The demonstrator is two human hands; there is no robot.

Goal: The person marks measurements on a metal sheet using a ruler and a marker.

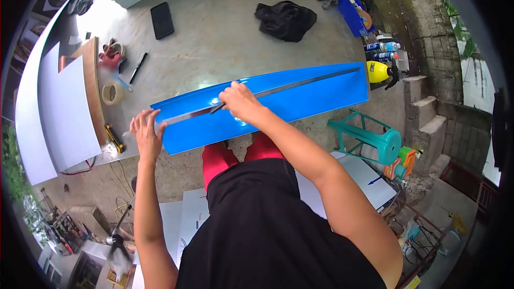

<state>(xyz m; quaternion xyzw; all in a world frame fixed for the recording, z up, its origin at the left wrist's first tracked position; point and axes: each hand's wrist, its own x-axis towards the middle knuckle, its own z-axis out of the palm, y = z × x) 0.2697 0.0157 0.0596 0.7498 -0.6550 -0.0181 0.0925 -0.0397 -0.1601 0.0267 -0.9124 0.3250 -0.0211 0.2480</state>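
Note:
A long blue panel [310, 93] lies along the table's near edge, with a thin metal ruler [310, 82] lengthwise on it. At the panel's left end my left hand [146, 131] grips the ruler between thumb and fingers. My right hand [239, 100] is closed round a dark, slim tool [217, 108], whose tip points down-left beside the ruler near the panel's middle. The kind of tool cannot be made out.
On the table [209, 32] are a phone [162, 20], black cloth [286, 20], pen [138, 68], tape roll [112, 94], yellow cutter [114, 138] and blue bin [355, 16]. A yellow bottle [377, 71] stands right. Below is a green stool [369, 139].

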